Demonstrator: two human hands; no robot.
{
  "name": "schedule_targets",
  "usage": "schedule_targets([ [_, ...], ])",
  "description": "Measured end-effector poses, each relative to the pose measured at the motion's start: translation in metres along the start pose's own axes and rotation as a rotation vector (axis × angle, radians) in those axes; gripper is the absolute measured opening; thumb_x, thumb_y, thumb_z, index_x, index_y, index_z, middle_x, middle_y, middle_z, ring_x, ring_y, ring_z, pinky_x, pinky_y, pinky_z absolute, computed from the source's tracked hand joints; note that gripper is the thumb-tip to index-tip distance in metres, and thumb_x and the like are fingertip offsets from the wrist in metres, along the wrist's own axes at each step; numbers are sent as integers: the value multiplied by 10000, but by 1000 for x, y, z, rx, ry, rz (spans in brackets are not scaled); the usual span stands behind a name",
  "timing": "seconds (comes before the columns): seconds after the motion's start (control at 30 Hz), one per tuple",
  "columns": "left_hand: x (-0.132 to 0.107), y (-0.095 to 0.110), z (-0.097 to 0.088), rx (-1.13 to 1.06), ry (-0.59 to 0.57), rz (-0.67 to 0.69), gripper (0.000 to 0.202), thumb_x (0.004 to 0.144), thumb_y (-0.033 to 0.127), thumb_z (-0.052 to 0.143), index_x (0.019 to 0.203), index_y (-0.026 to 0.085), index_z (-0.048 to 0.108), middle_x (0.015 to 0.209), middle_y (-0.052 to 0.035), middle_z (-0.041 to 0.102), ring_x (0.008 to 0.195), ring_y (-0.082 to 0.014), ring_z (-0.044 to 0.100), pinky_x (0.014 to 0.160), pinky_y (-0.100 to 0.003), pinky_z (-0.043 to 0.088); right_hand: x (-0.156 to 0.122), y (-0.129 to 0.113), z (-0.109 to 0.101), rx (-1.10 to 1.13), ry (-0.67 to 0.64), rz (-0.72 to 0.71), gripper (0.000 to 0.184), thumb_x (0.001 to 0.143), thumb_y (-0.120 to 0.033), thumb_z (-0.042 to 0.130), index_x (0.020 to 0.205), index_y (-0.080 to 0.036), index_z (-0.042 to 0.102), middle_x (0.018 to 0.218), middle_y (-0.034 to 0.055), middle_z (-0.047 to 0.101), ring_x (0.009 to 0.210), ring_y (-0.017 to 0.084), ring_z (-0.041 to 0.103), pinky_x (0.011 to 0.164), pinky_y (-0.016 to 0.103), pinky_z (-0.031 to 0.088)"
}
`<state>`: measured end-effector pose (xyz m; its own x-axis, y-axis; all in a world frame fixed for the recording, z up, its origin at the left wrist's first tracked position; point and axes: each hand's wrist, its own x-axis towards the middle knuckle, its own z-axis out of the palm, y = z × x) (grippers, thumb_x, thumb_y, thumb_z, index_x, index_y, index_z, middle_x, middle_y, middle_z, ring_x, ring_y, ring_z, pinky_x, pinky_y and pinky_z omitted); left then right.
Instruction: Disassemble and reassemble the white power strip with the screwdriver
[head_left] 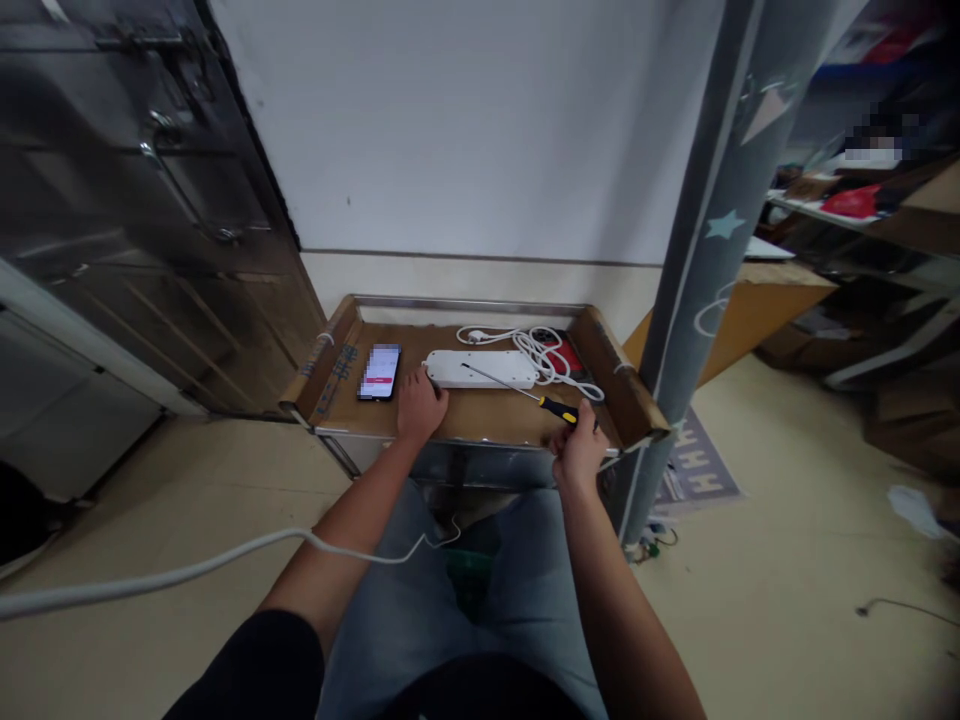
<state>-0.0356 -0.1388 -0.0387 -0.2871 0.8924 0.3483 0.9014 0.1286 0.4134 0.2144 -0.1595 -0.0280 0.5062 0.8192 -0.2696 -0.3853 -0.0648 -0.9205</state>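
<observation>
A white power strip (pixel 480 369) lies lengthwise on a cardboard-lined shelf (pixel 480 425), small dark holes showing along its upper face. My left hand (pixel 421 405) is closed at the strip's left end, fingers curled against it. In my right hand (pixel 581 445) is a screwdriver (pixel 559 409) with a black and yellow handle. Its long shaft points left over the strip, the tip above the upper face; whether it touches cannot be made out. The strip's white cord (pixel 551 350) is coiled at its right end. A lit phone (pixel 379 372) lies left of my left hand.
A red and black item (pixel 564 352) sits partly under the cord. Raised cardboard sides bound the shelf, with a wall behind. A grey post (pixel 712 240) stands close on the right, a metal door (pixel 150 200) on the left. A white cable (pixel 247 545) crosses over my left forearm.
</observation>
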Motion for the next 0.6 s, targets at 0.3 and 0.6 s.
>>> schedule_targets([
  [0.3,-2,-3,0,-130,49,-84,312,940,211,592,1244,147,563,1235,-162,704,1218,-280,671,1084,-409,515,8,4,48,-113,-64,-24,496,1052,-578,561,912,-103,589,651,-59,436,534,9,366,516,137,367],
  [0.6,0,-6,2,-202,69,-105,260,941,194,610,1197,175,563,1195,-143,717,1185,-265,688,1051,-389,522,18,24,47,-272,-109,-99,491,1049,-572,569,915,-101,594,672,-49,461,558,14,400,532,140,390],
])
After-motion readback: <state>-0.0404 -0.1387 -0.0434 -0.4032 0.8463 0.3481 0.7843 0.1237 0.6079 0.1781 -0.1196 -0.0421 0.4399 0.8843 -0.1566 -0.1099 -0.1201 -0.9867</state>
